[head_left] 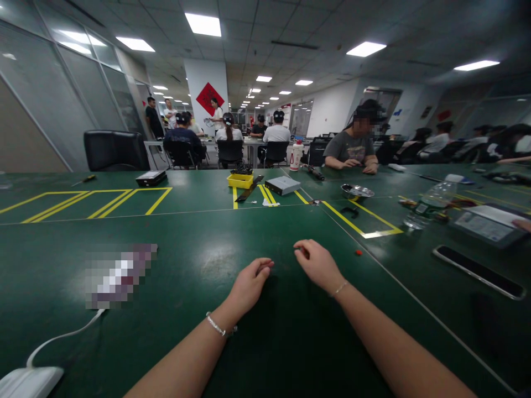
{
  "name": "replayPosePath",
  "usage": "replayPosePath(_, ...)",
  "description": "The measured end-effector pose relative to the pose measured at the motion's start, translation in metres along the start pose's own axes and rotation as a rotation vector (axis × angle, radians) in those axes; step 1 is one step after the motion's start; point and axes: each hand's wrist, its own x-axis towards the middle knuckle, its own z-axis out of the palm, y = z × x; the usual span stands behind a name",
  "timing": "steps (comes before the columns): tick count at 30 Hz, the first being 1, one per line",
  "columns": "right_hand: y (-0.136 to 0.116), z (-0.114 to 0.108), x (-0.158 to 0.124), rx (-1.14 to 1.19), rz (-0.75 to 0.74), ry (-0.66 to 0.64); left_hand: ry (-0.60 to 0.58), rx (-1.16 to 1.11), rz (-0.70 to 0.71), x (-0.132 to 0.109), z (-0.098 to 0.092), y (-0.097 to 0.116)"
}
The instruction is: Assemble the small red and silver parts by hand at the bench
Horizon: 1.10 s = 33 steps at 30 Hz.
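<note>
Forearms (194, 351), two, bare, extended over a green table (186, 229), a bracelet (215, 325) at each wrist. Left hand (249, 282): fingers loosely curled, released, nothing seen in it. Right hand (318, 266): fingers bent towards the thumb; from where I stand I cannot tell whether the tips pinch something tiny. Hands apart from each other, both turned inward. Nearest loose item: one red piece (358, 252), small, on the tabletop to the right of the right hand, not touched. Progress, in my judgement: no work visibly under way between the hands, no finished piece beside them; what is done and what is left cannot be read. Containers: one yellow tray (239, 181), far side, dark tangled items (243, 168) at its top, whether inside or behind unclear; one grey box (282, 185) near it, seemingly closed; one shiny metal bowl (357, 191), contents not made out; one clear bottle (431, 204), white-capped, fill level uncertain; one translucent box (483, 226), pale on top, contents indistinct, a co-worker's hand (523, 224) at its right end.
</note>
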Motion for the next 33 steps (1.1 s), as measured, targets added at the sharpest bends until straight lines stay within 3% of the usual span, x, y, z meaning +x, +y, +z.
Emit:
replayPosePath(4, -0.042, 0.027, -0.021, 0.060, -0.247, -0.012, -0.117, -0.530, -0.204, -0.004, 0.009, 0.006)
replayPosePath(8, -0.041, 0.030, -0.020, 0.028, -0.335, -0.029, -0.162, -0.739, -0.299, -0.004, 0.005, 0.006)
replayPosePath(11, -0.006, 0.015, -0.004, -0.093, -0.222, 0.071, -0.122, -0.750, -0.349, -0.001, -0.002, 0.003)
replayPosePath(15, 0.069, -0.012, 0.012, -0.442, 0.092, 0.215, -0.098, -0.710, -0.346, 0.002, -0.008, -0.001)
replayPosePath(17, 0.105, -0.021, 0.013, -0.556, 0.288, 0.174, -0.103, -0.701, -0.330, 0.003, -0.009, -0.003)
replayPosePath(20, 0.138, -0.026, 0.010, -0.569, 0.477, -0.034, -0.097, -0.697, -0.304, 0.004, -0.012, -0.005)
replayPosePath(22, 0.146, -0.025, 0.009, -0.543, 0.510, -0.146, -0.080, -0.693, -0.296, 0.004, -0.013, -0.005)
replayPosePath(24, 0.146, -0.025, 0.010, -0.539, 0.519, -0.174, -0.055, -0.691, -0.293, 0.005, -0.015, -0.005)
replayPosePath(29, 0.139, -0.030, 0.010, -0.562, 0.544, -0.143, 0.003, -0.710, -0.268, 0.006, -0.017, -0.005)
replayPosePath(33, 0.124, -0.032, 0.013, -0.465, 0.452, -0.074, 0.014, -0.688, -0.260, 0.007, -0.016, -0.004)
